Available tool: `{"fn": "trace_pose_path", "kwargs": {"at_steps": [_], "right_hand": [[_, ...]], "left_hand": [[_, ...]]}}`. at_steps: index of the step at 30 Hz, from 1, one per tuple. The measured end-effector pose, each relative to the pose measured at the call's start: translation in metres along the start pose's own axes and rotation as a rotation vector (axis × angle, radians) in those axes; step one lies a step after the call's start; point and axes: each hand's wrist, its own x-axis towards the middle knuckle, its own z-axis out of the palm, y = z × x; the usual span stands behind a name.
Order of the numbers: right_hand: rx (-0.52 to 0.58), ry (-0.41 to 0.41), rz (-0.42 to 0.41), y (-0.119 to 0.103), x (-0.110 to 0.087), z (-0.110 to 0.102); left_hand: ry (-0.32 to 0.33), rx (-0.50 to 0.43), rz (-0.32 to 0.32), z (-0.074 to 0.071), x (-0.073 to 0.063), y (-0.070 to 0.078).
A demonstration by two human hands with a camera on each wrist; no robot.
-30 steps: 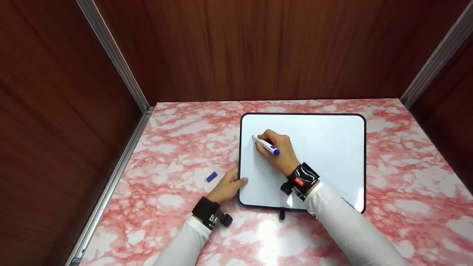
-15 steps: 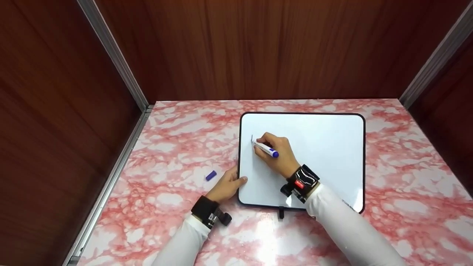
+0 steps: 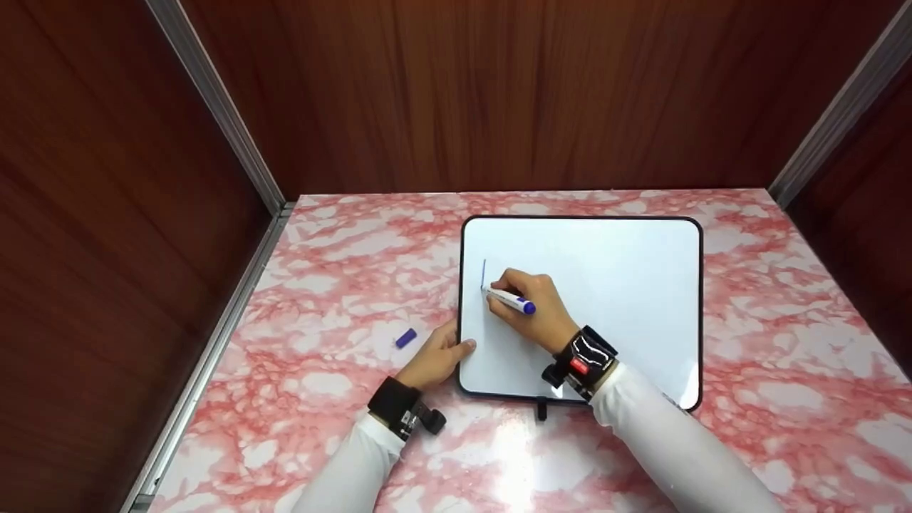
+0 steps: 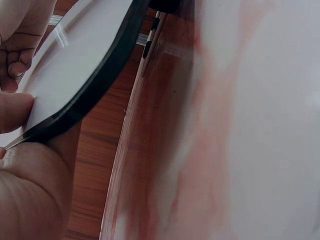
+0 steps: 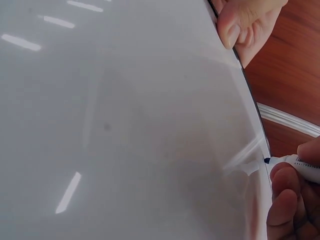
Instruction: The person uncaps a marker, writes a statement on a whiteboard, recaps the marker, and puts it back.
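Note:
A whiteboard (image 3: 613, 285) with a thin black frame fills the right half of the head view. My left hand (image 3: 433, 358) grips its left edge, thumb over the white face and fingers behind. In the left wrist view the board (image 4: 75, 60) is tilted up off the table, between thumb and fingers. My right hand (image 3: 534, 308) pinches a white marker (image 3: 509, 300) with a blue end, its tip at the board's left part. A thin blue upright line (image 3: 484, 273) runs up from the tip. The right wrist view shows the marker's dark blue tip (image 5: 267, 160) at the board's surface.
A blue marker cap (image 3: 406, 338) lies on the red-and-white marbled table (image 3: 328, 385), left of the board. A small black tab (image 3: 542, 410) sticks out below the board's lower edge. Dark wood panels (image 3: 470, 92) with metal corner strips enclose the back and sides.
My right hand has moved the marker tip downward, and a blue line has appeared on the board and grown longer. My left hand keeps its grip on the board's edge.

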Motion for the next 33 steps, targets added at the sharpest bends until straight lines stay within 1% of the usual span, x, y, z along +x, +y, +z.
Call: {"fn": "trace_pose_path", "kwargs": {"at_steps": [9,17,20,23,27,30,33], "right_hand": [[0.020,-0.039,-0.001,-0.005,-0.011,0.002],[0.027,-0.049,-0.008,-0.006,-0.013,0.003],[0.040,-0.033,-0.024,-0.006,-0.012,0.002],[0.047,0.009,-0.035,-0.005,-0.010,0.001],[0.025,0.054,-0.028,-0.003,-0.003,0.000],[0.008,0.070,-0.022,-0.003,-0.001,0.000],[0.006,0.085,-0.025,-0.002,0.000,0.000]], "left_hand": [[-0.011,0.000,-0.012,-0.001,0.000,0.002],[-0.007,0.019,-0.018,-0.001,0.001,0.002],[-0.010,0.016,-0.016,-0.001,0.000,0.002],[-0.006,0.021,-0.012,0.000,-0.001,0.002],[0.008,0.024,-0.021,-0.001,0.000,0.003],[0.011,0.024,-0.029,0.000,0.000,0.003],[0.010,0.028,-0.024,0.000,0.000,0.002]]}}
